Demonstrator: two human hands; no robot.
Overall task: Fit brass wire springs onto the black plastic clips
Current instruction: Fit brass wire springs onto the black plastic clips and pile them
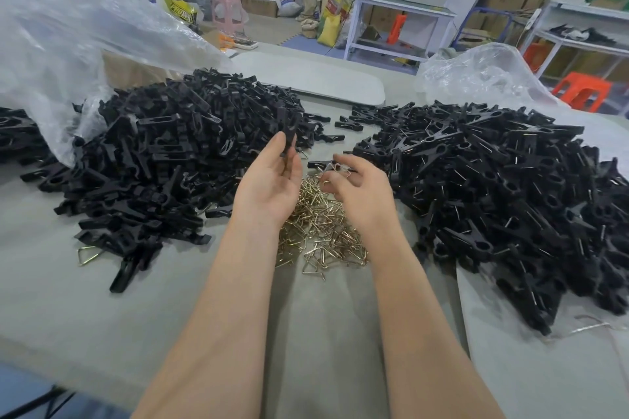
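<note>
I record my left hand [269, 180] pinching a narrow black plastic clip [291, 133] upright, my right hand [360, 190] gripping a bent brass wire spring [341, 169] near it, over the loose brass spring pile [320, 228]; risk, I judge: tensioned wire slipping free, unseated, during fitting.

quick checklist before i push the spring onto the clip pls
1. Left hand grips a black clip: ok.
2. Right hand pinches one wire spring: ok.
3. Spring touching the clip: not ok, they are apart.
4. Two clip halves paired in the grip: cannot tell.
5. Spring pile lies between the forearms, ready for the next one: ok.
</note>
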